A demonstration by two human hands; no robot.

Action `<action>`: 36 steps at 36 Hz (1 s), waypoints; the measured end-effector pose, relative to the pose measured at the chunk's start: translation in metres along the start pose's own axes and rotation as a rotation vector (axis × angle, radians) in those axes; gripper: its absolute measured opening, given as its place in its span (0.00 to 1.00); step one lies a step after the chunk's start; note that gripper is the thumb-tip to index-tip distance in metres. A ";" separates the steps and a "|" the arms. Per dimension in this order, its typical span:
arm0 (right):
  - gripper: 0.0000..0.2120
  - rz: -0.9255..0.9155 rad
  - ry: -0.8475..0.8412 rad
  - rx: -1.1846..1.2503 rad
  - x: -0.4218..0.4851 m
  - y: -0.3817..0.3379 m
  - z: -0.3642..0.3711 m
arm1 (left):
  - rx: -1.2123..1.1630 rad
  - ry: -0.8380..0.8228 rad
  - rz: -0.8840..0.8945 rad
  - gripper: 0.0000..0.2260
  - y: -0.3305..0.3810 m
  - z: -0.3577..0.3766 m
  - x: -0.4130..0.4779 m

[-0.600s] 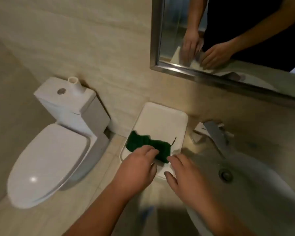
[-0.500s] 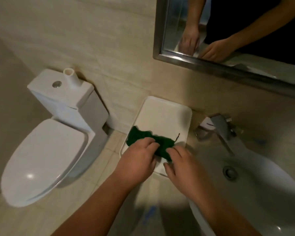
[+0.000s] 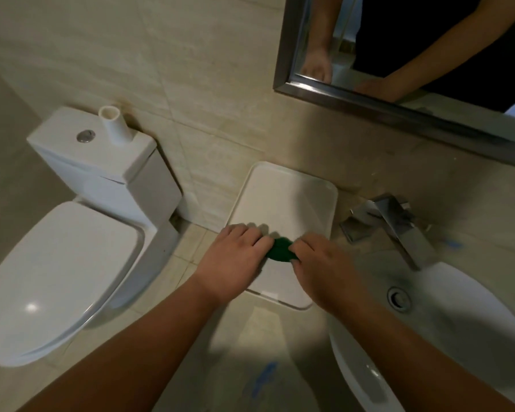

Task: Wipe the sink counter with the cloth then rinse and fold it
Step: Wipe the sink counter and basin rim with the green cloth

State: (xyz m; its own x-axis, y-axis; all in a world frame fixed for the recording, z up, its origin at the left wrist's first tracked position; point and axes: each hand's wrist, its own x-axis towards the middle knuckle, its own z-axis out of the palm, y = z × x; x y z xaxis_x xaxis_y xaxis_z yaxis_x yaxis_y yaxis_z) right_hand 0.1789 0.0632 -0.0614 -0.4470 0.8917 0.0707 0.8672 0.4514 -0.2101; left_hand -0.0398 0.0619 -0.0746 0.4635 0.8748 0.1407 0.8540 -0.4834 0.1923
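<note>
Green cloth [image 3: 280, 250] sits bunched small on the white tray [image 3: 295, 188] left of the basin [image 3: 458, 322], squeezed between both hands. Left hand [image 3: 235, 263] presses on it from one side with fingers curled; right hand [image 3: 324, 266] pinches the other edge. Pushed together like this, the fold may come out lumpy, or the light tray could skid toward the counter edge. Most of the cloth is hidden under the fingers, so its folds cannot be made out. The faucet [image 3: 399, 227] stands just right.
</note>
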 end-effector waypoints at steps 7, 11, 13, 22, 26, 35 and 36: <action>0.19 0.014 -0.163 0.309 -0.011 0.007 -0.072 | -0.296 0.051 -0.011 0.10 0.038 -0.065 0.010; 0.30 0.165 -0.194 0.639 -0.029 0.016 -0.103 | -0.403 0.114 0.029 0.12 0.067 -0.093 0.019; 0.21 0.208 -0.205 0.811 -0.039 0.024 -0.110 | -0.439 0.129 0.042 0.13 0.080 -0.099 0.024; 0.19 0.222 -0.156 1.181 -0.102 0.080 -0.099 | -0.549 0.071 0.138 0.15 0.154 -0.084 0.027; 0.07 0.148 -0.087 1.246 -0.132 0.103 -0.095 | -0.552 0.048 0.161 0.17 0.189 -0.071 0.023; 0.08 0.074 0.263 0.564 -0.208 0.129 -0.111 | -0.298 0.035 0.163 0.23 0.266 -0.028 0.014; 0.07 0.072 0.283 0.547 -0.219 0.127 -0.115 | -0.260 0.038 0.164 0.22 0.274 -0.025 0.012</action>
State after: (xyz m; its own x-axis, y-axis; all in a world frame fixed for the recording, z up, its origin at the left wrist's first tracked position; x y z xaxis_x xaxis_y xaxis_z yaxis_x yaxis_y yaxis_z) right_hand 0.4124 -0.0711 0.0083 -0.2511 0.9273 0.2775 0.6214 0.3743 -0.6884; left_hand 0.1942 -0.0614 0.0037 0.5765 0.7853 0.2257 0.6776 -0.6138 0.4051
